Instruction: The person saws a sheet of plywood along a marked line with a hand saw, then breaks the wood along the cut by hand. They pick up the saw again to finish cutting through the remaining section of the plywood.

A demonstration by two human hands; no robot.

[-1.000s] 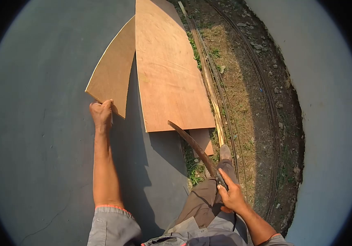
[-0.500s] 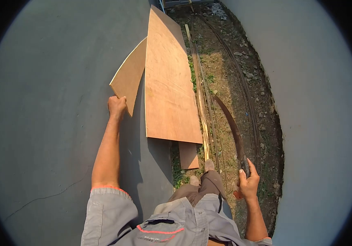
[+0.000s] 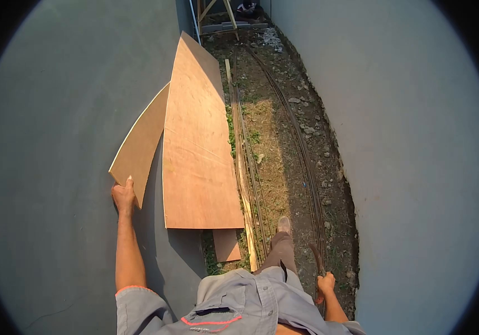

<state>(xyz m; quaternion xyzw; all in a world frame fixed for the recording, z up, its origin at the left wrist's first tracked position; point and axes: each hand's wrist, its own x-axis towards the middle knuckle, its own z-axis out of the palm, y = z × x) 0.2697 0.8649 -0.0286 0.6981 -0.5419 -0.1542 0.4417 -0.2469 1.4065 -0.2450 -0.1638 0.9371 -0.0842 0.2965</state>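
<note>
My left hand (image 3: 124, 196) grips the lower end of a narrow plywood strip (image 3: 143, 142), its thumb on the front face. The strip leans against the grey wall, its upper end behind a large plywood sheet (image 3: 197, 151). That sheet stands tilted at the wall, just right of my left hand. Low at my right side, my right hand (image 3: 326, 283) is closed round a handsaw (image 3: 317, 258) with a long, rusty-brown blade. The blade points up and away; it is strongly foreshortened, and its handle is mostly hidden in my fingers.
A smaller board (image 3: 226, 245) lies under the large sheet. Long steel bars (image 3: 301, 148) and a wood batten (image 3: 245, 206) run along the ground. Grey walls (image 3: 407, 167) close in both sides. A wooden frame (image 3: 229, 17) and a crouching person (image 3: 248, 8) are at the far end.
The plywood pieces sit lower and further left in view. My left hand still holds the strip, its thumb now on the face. My right hand and the handsaw have dropped lower. One foot has stepped forward.
</note>
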